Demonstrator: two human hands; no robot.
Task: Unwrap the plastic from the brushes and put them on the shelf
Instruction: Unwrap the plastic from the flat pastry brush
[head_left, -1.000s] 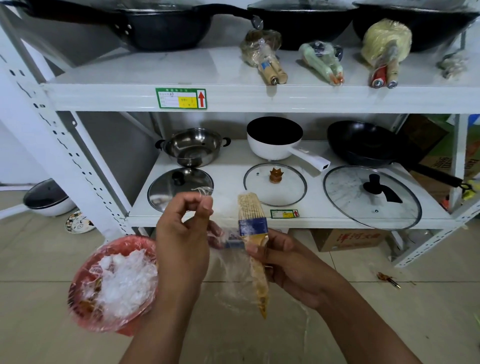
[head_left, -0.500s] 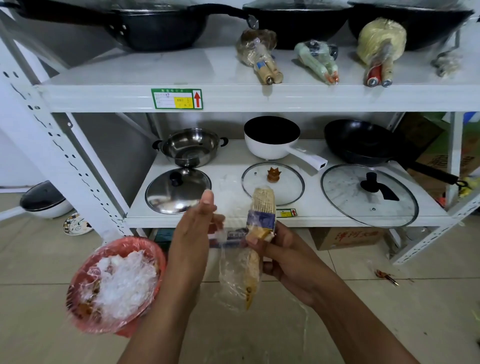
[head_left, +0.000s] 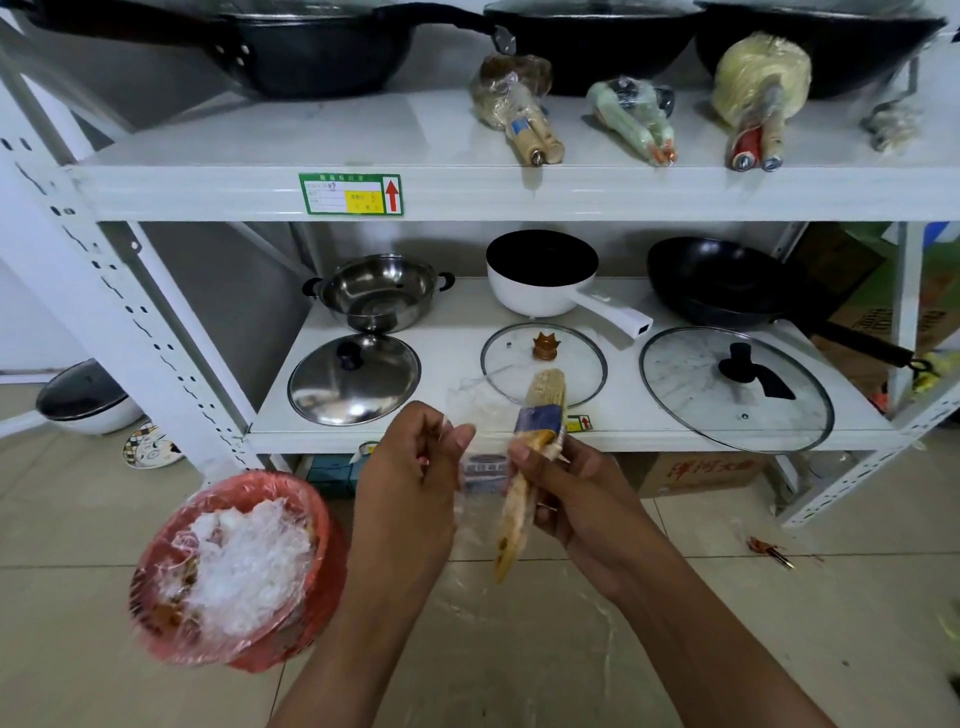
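Observation:
My right hand (head_left: 566, 488) grips a bamboo brush (head_left: 540, 405) with a blue paper band, bristles pointing up, handle hanging down. My left hand (head_left: 410, 467) pinches the clear plastic wrap (head_left: 475, 410) that trails off the brush between the two hands. Three plastic-wrapped brush bundles lie on the upper white shelf (head_left: 311, 140): a brown one (head_left: 514, 104), a pale green one (head_left: 631, 117) and a yellow one (head_left: 758, 88).
A red bin (head_left: 234, 566) full of crumpled plastic stands on the floor at lower left. The lower shelf (head_left: 457, 358) carries a steel pot, white saucepan, black wok and three lids. Woks line the upper shelf's back. A cardboard box sits under the rack.
My left hand has pulled the plastic sideways and upward off the brush. The brush has tilted slightly, and the view has shifted a little.

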